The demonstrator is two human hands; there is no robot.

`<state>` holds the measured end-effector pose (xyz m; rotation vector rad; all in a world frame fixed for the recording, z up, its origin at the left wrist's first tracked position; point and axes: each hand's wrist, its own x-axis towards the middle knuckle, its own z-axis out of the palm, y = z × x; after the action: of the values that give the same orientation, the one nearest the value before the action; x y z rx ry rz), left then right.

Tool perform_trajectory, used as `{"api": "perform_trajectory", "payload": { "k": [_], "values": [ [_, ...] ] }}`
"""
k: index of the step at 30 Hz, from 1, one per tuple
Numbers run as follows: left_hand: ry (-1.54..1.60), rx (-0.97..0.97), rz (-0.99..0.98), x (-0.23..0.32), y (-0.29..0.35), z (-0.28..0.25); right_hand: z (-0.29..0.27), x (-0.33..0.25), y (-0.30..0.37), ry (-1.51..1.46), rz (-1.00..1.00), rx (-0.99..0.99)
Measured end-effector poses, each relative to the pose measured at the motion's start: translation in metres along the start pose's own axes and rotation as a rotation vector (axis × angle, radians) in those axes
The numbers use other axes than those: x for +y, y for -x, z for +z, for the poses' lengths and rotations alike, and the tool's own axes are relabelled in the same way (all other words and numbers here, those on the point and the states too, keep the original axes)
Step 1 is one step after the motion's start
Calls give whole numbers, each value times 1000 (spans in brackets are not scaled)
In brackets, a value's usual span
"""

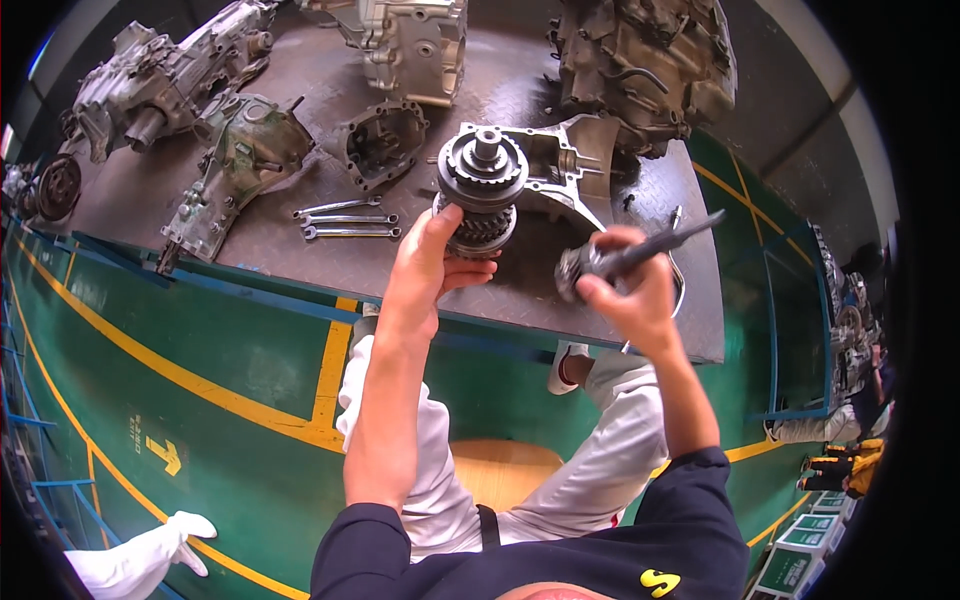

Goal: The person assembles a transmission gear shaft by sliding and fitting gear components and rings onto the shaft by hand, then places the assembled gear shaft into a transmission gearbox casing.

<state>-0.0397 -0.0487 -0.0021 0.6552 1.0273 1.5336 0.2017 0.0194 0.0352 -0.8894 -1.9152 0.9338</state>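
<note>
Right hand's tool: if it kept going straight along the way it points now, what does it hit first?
The right hand holds a dark rod-like tool angled up and right. Its tip already nears the bench edge; beyond that, only green floor shows. Depth is unclear, so the way looks free.

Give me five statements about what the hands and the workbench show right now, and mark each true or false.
1. The left hand grips the gear shaft. True.
2. The right hand is empty. False: it holds a dark tool.
3. Three wrenches lie on the bench, left of the gear shaft. True.
4. The gear shaft lies flat. False: it stands upright.
5. The floor is red. False: green with yellow lines.
</note>
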Motion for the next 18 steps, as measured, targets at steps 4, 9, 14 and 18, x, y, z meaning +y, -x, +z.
{"api": "perform_trajectory", "payload": {
  "k": [4,9,14,18],
  "values": [
    [11,10,3,2,3,-6,-3,-88,-80,195,-341,-9],
    [22,6,12,2,4,-1,34,-133,-126,319,-360,-196],
    [38,17,-6,11,6,6,46,-129,-121,500,-388,-331],
    [23,13,-10,12,7,1,46,-131,-124,500,-351,-402]
  ]
}}
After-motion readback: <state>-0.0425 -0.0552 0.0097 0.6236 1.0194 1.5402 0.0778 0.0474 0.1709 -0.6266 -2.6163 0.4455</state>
